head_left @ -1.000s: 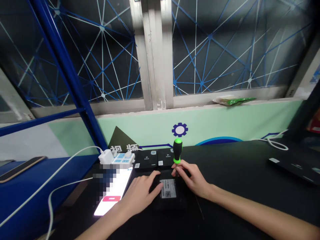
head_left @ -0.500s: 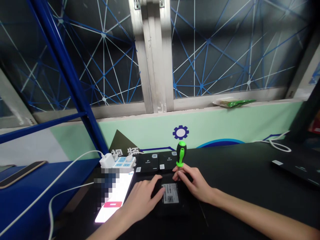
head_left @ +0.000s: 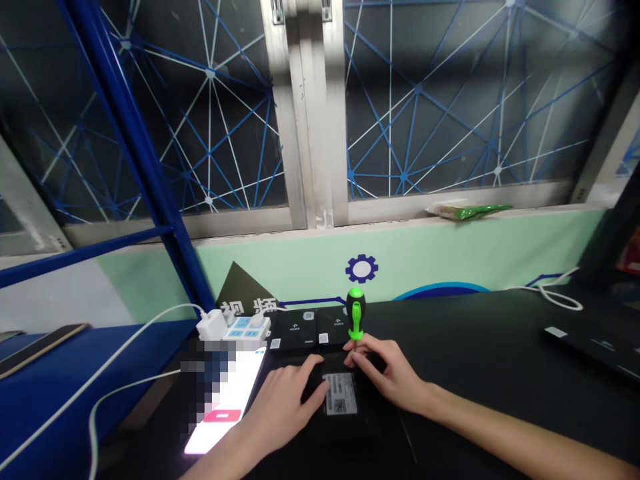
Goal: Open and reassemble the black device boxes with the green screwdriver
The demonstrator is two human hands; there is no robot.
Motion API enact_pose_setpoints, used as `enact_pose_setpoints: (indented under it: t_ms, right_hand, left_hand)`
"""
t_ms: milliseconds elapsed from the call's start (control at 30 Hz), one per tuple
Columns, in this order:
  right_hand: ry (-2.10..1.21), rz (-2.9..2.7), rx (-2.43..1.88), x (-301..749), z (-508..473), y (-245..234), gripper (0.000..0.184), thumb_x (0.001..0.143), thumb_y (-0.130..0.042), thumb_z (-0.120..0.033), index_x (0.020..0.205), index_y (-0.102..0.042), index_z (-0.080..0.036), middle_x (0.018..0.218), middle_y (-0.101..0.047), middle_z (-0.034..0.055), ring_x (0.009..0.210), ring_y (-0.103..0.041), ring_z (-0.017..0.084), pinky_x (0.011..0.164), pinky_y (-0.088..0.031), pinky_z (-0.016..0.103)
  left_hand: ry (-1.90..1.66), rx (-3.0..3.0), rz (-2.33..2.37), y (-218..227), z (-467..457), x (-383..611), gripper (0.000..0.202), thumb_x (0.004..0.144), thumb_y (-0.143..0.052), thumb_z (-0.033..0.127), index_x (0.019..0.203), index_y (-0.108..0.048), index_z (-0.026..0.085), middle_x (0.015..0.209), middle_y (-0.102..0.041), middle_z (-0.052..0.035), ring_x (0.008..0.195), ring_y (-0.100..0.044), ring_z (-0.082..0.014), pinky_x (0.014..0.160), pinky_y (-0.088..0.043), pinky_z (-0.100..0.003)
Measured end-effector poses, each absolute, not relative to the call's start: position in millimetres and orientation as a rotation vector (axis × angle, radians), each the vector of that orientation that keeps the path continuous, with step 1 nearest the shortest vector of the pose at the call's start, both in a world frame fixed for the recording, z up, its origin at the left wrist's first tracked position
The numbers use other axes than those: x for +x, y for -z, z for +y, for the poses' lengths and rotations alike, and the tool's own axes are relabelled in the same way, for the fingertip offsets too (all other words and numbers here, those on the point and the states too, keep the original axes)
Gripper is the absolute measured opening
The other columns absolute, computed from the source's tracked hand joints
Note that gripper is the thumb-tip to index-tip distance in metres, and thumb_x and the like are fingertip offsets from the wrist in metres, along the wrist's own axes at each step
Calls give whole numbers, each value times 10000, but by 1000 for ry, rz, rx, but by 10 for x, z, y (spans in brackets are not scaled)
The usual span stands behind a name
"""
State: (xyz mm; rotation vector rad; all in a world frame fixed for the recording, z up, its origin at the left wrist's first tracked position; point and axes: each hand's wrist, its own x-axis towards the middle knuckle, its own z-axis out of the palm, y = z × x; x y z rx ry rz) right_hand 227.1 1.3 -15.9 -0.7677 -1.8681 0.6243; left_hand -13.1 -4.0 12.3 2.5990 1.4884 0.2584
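Observation:
A black box with a white printed label (head_left: 341,393) lies flat on the dark table in front of me. My left hand (head_left: 287,397) rests along its left side, thumb at the label's edge and index finger stretched toward the far corner. A screwdriver (head_left: 356,313) with a black and bright green handle stands nearly upright over the box's far right part. The fingers of my right hand (head_left: 385,367) pinch its shaft just below the handle. The tip is hidden by those fingers, so I cannot tell what it touches.
Two similar black boxes (head_left: 294,331) lie behind, against the wall. A lit phone (head_left: 225,407) and a white power strip (head_left: 249,328) with plugs sit at left, with white cables (head_left: 107,358) nearby. Another black device (head_left: 595,343) is at right.
The screwdriver's handle has shifted slightly left and stands straighter, with my right hand still at its shaft. My left hand keeps its place on the box. The view has moved a little.

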Motion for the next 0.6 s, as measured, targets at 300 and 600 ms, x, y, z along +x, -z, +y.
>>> enact_pose_setpoints:
  t_ms: [300,600]
  right_hand:
    - [-652,-1819,-795,2262,47,162,129,984,-537,-288,1006,-614,-187,788,-697,28,677,-652,152,693,-520,257]
    - [-633,-1878,-743,2297,25,152,153,1000,-487,-216,1060,-625,-191,844,-707,30,759,-676,154,756,-502,255]
  left_hand:
    - [-254,2574,1480,-145,-25,-117,419,1006,-370,514,1336,-505,291,775,-633,-17,797,-641,-273,722,-433,-350]
    - [-223,2563,1453,-138,32,-136,418,990,-407,515,1330,-512,297,753,-608,7,725,-607,-229,638,-378,-293]
